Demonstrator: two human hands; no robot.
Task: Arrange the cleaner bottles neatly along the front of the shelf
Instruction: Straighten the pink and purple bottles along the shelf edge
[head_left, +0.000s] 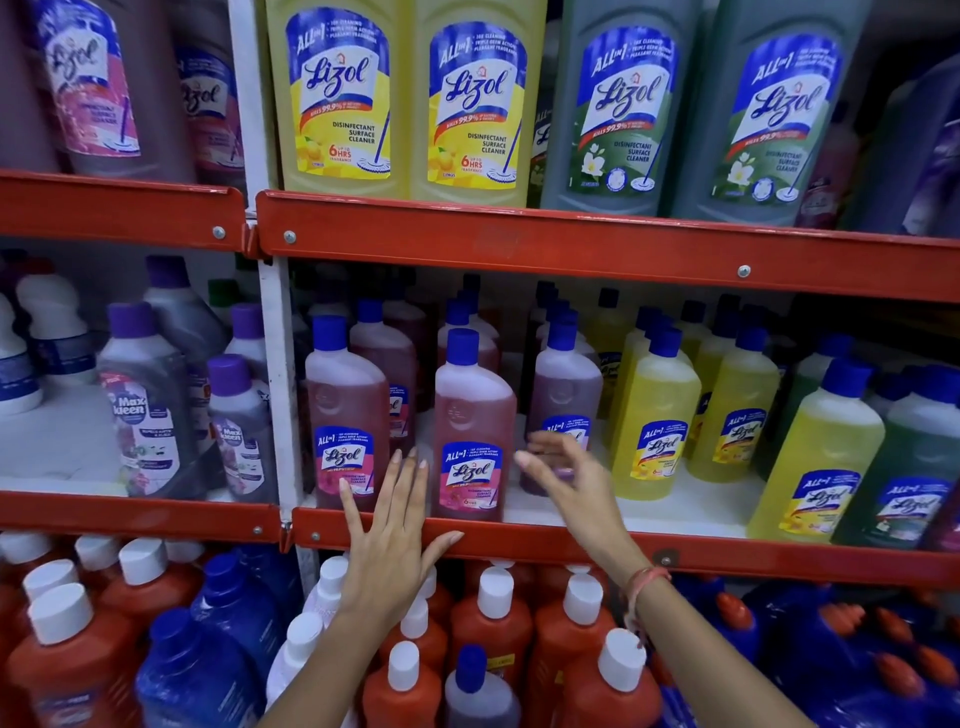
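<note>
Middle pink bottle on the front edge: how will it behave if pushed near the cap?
The pink bottle looks nearly full, so probably heavy for its size. It is tall and narrow, so a high push may tip it; a low one likely slides it. The right hand is open beside it.

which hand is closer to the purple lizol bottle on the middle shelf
Right. The right hand reaches in front of the purple Lizol bottle, overlapping its label; the left hand is two pink bottles away.
</note>
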